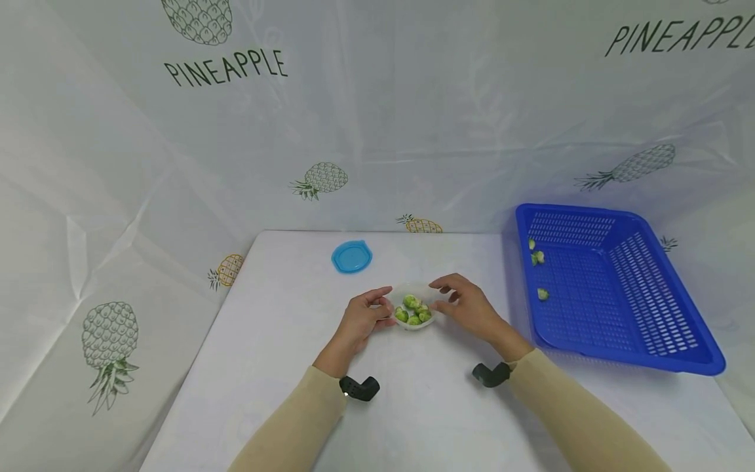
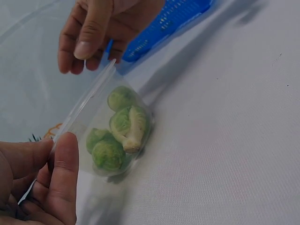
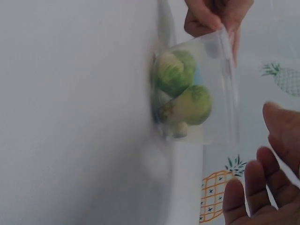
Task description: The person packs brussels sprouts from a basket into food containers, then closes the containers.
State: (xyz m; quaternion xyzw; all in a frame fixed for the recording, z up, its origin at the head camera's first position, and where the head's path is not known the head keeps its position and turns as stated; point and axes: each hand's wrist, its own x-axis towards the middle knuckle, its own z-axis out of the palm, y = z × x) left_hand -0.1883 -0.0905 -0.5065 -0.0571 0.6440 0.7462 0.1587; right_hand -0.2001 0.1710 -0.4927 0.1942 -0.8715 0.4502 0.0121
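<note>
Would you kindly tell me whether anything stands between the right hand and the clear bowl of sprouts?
Nothing visible does: the right wrist view shows only open space between the right hand and the bowl. The left hand pinches its opposite edge, and the blue basket sits farther right.

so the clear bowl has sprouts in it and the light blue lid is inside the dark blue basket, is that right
Not quite: the head view shows the light blue lid on the white table, not inside the dark blue basket. The clear bowl does have sprouts in it.
</note>
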